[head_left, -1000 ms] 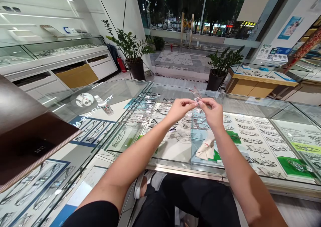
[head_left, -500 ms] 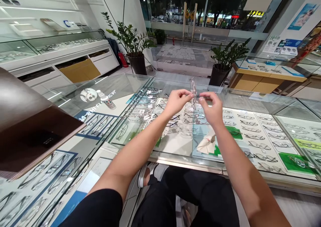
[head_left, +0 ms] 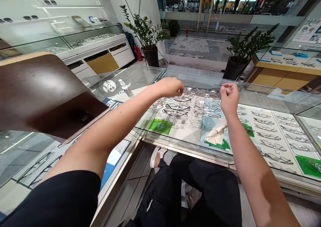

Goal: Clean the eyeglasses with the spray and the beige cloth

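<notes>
Left hand and right hand have parted, pausing joint work; left fingers curl, grip unclear; right fingers pinch narrowly, contents unclear. Below them lies a cloth.

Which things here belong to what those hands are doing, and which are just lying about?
Seem to belong:
glasses, in rows below the left hand and right hand
perhaps the cloth near the right forearm
perhaps the spray bottle

Seem just around:
potted plants
fire extinguisher
</notes>
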{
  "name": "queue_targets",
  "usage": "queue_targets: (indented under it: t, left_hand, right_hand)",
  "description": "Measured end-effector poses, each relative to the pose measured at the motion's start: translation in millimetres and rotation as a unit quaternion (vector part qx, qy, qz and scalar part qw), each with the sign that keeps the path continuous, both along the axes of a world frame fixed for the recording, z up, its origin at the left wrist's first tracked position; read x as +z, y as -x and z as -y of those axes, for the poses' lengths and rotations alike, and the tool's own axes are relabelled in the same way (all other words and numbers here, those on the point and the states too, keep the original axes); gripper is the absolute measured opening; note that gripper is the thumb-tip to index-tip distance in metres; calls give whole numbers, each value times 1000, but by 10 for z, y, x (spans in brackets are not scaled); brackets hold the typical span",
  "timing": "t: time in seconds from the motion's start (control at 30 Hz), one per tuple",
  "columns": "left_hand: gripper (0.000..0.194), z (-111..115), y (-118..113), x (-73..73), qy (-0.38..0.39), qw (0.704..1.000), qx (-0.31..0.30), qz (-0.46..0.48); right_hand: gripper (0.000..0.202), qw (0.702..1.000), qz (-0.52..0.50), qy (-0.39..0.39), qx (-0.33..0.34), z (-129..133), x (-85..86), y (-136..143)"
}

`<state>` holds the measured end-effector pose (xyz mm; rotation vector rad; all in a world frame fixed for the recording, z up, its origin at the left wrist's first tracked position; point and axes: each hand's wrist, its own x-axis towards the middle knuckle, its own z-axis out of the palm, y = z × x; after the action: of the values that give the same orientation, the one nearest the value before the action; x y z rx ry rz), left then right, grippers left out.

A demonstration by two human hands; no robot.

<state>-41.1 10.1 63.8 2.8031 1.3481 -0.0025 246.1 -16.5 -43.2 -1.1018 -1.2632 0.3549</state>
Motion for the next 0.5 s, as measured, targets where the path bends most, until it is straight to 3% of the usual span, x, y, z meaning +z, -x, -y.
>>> queue_targets:
  t: [0.17, 0.5]
  left_hand:
    - [23, 5, -8, -172, -24, 992, 10, -125]
    - [23, -33, -68, -456, -43, 988, -8, -150]
  right_hand:
    - [21, 1000, -13, 9, 9, 28, 12, 27]
    - [37, 995, -34, 78, 56, 106, 85, 69]
